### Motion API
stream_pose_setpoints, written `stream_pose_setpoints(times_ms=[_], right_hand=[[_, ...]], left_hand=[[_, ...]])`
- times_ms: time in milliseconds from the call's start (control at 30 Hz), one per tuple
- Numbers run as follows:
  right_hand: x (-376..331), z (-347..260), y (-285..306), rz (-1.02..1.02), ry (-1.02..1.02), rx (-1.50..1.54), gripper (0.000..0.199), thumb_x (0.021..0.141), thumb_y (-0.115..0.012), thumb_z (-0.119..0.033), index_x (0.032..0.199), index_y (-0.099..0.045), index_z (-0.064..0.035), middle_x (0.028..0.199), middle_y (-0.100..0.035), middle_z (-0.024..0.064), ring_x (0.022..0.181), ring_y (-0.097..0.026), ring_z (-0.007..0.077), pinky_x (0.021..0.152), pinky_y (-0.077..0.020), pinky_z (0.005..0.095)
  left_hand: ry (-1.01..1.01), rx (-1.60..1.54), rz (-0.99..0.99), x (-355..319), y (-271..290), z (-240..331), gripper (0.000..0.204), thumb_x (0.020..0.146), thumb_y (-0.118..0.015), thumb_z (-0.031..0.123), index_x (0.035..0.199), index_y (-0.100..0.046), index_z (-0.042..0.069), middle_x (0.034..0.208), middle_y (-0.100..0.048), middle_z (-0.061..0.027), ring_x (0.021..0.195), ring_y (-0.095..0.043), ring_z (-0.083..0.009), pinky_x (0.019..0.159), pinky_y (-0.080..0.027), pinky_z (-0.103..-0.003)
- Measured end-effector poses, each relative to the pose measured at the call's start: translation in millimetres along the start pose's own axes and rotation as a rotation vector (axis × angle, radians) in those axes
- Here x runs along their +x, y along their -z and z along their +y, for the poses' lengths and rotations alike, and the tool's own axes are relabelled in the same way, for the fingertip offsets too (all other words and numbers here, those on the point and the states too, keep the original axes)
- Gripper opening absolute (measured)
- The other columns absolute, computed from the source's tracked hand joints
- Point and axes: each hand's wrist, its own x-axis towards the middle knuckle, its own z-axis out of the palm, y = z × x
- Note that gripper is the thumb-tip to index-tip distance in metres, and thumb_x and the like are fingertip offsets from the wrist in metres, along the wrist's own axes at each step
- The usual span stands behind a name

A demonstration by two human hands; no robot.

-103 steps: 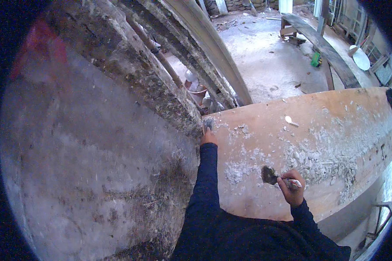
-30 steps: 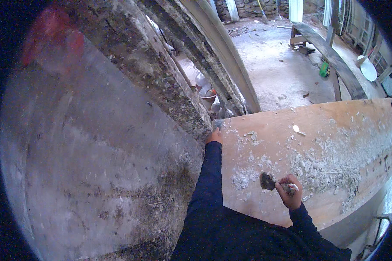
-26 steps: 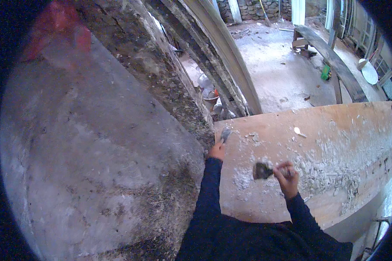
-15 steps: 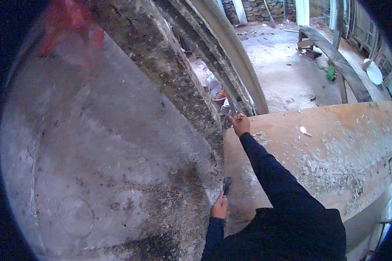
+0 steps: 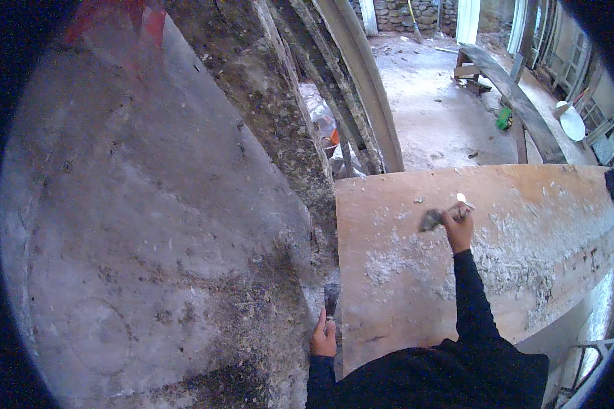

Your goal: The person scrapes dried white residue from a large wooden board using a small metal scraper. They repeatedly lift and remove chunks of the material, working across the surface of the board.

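My left hand (image 5: pixel 323 339) is closed round the handle of a scraper (image 5: pixel 331 297), whose dark flat blade points away from me. It lies along the border between the rough grey slab (image 5: pixel 136 204) and the pale wooden board (image 5: pixel 382 225). Over the board, my right hand (image 5: pixel 459 228) grips a small scraper-like tool (image 5: pixel 431 219). This tool's grey, wide end is blurred and points left. White crumbs and flakes (image 5: pixel 511 266) lie scattered across the board, and a small white piece (image 5: pixel 461 198) shows just beyond my right fingers.
Tall weathered beams (image 5: pixel 341 82) rise at the far edge between slab and board. Beyond them is a dusty floor (image 5: pixel 423 116) with a long plank bench (image 5: pixel 515 99), a green object (image 5: pixel 504 118) and a white round dish (image 5: pixel 573 123). Red cloth (image 5: pixel 109 20) hangs at upper left.
My right hand has moved from the beam's foot rightward and toward me, over the board. The left hand keeps its grip near the seam. The view has shifted slightly.
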Motion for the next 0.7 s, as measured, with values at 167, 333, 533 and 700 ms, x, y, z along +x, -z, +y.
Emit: stream_pose_setpoints(times_ms=[167, 333, 533, 700], right_hand=[[10.8, -7.6, -141.4, -0.295, 0.113, 0.019, 0.023, 0.074, -0.067, -0.017, 0.065, -0.056, 0.0001, 0.067, -0.059, 0.0098, 0.06, -0.057, 0.0161, 0.057, -0.0448, 0.0285], [34.3, 43.6, -236.5, -0.178, 0.19, -0.113, 0.027, 0.071, -0.067, -0.022, 0.085, -0.054, -0.0039, 0.07, -0.057, 0.0122, 0.066, -0.058, 0.0244, 0.06, -0.0445, 0.0335], [40.1, 57.2, -173.1, -0.07, 0.0, -0.138, 0.034, 0.066, -0.069, -0.028, 0.082, -0.057, -0.0009, 0.075, -0.061, 0.011, 0.069, -0.059, 0.0249, 0.063, -0.0453, 0.0346], [23.2, 62.8, -32.0, -0.09, 0.017, -0.251, 0.022, 0.067, -0.067, -0.019, 0.074, -0.052, -0.0041, 0.068, -0.058, 0.0075, 0.062, -0.058, 0.0177, 0.056, -0.0445, 0.0315]], left_hand=[[-0.112, 0.176, 0.098, -6.4, 8.7, 16.2, 0.046, 0.087, -0.048, 0.03, 0.13, -0.038, 0.018, 0.111, -0.055, -0.0197, 0.099, -0.056, -0.031, 0.081, -0.043, -0.035], [0.055, 0.175, -0.05, -4.7, 10.5, 40.4, 0.049, 0.086, -0.049, 0.03, 0.131, -0.037, 0.017, 0.111, -0.055, -0.0197, 0.097, -0.056, -0.0318, 0.08, -0.044, -0.035], [-0.063, 0.151, -0.048, 12.6, -2.8, 26.2, 0.046, 0.085, -0.049, 0.027, 0.129, -0.039, 0.016, 0.106, -0.057, -0.0211, 0.092, -0.057, -0.0337, 0.077, -0.045, -0.036], [-0.164, 0.295, -0.107, 65.7, -20.2, 46.8, 0.041, 0.085, -0.048, 0.023, 0.125, -0.044, 0.015, 0.098, -0.058, -0.0219, 0.088, -0.057, -0.036, 0.074, -0.045, -0.039]])
